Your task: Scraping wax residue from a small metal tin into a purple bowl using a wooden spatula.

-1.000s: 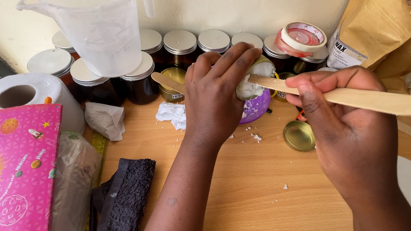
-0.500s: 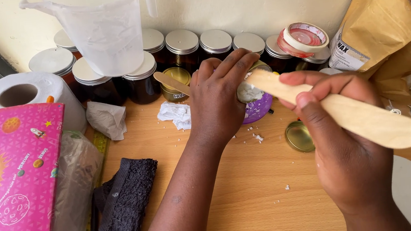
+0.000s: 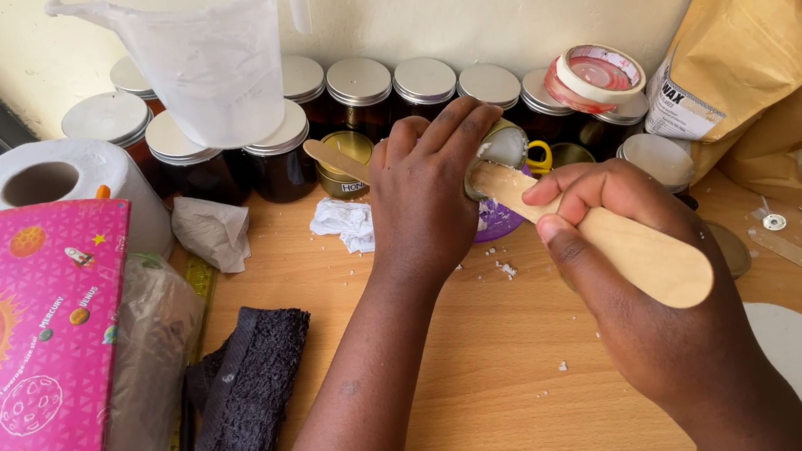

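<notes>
Two hands over the worktop [image 3: 495,383]. Left hand [image 3: 428,198] wraps a small tin [image 3: 501,147], fingers [image 3: 455,122] curled over its top and far side, holding it tilted above a purple dish [image 3: 499,221]. Right hand [image 3: 641,271] grips a flat wooden stick [image 3: 618,244]: thumb on top, fingers pressed together around the shaft, broad end sticking out toward the camera. Stick tip sits at the tin's mouth, touching white waxy stuff there, right beside the left fingertips. White crumbs [image 3: 503,268] lie on the worktop just below the tin. Behind: row of dark jars with silver lids [image 3: 358,87] along the wall, a clear plastic jug [image 3: 208,58] stacked on some of them. Brown paper bag [image 3: 746,45] at right, toilet roll [image 3: 54,185] and pink book [image 3: 20,341] at left, dark cloth [image 3: 242,407] near the left forearm.
</notes>
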